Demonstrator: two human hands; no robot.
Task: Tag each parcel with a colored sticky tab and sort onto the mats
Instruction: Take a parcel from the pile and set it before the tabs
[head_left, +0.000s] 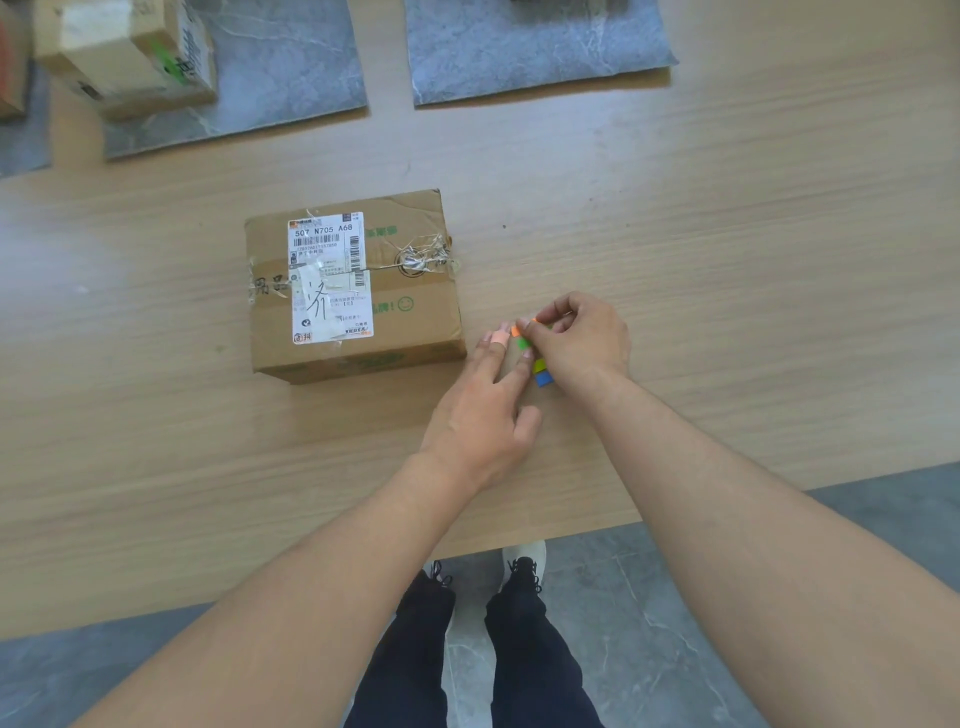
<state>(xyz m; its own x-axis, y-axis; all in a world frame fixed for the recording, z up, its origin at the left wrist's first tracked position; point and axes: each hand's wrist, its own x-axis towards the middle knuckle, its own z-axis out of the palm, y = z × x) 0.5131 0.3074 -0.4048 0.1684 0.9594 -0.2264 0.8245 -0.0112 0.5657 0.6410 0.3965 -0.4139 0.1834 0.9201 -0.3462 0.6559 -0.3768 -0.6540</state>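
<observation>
Parcels, two in view. At ten o'clock, far, a small carton (130, 57) of plain brown card stands on the left corner of a grey marbled mat (291, 78), a green mark on its side. The mat is thin, flat and roughly square. At eleven o'clock, nearer to us, the main parcel (353, 291) sits on bare table, on no mat. It is a squat corrugated box with dented edges, a taped seam with shredded clear tape, and a white shipping label with barcodes and a handwritten character.

At twelve o'clock, just right of that box, our left hand (483, 415) lies low with its fingers straight and spread, one wearing a pinkish plaster (501, 338). The forefinger tip touches the sticky tabs (541, 373), a small strip of green and blue blocks. Our right hand (582, 338) curls over it, thumb and forefinger pinching an orange tab (517, 328).

At one o'clock, far, lies a second grey mat (540, 57).

The table (727, 260) is pale wood-grain laminate, smooth and matt. The floor (649, 649) is grey veined tile.
</observation>
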